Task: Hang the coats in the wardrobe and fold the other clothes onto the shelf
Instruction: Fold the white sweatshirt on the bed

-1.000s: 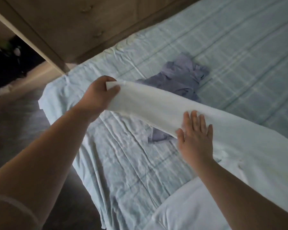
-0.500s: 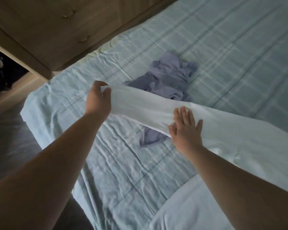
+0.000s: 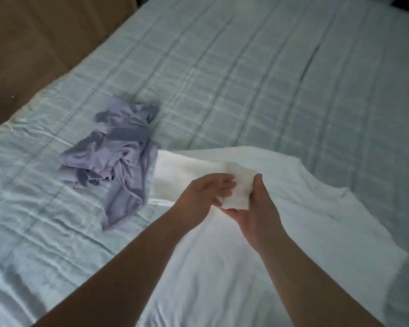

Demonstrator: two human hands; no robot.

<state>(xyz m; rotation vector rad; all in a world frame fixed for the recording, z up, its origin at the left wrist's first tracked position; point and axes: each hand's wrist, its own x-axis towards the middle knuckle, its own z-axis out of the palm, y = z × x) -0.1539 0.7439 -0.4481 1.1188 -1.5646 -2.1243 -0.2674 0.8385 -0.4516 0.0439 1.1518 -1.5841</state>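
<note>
Lying crumpled at left on the checked bedsheet: lilac garment, just beside the white shirt's sleeve. Running crosswise, cuff end pointing left; shirt body spread flat on the bed toward the right. Pinching a raised fold of that sleeve: left hand, fingers curled together; right hand, thumb over, fingers under.
</note>
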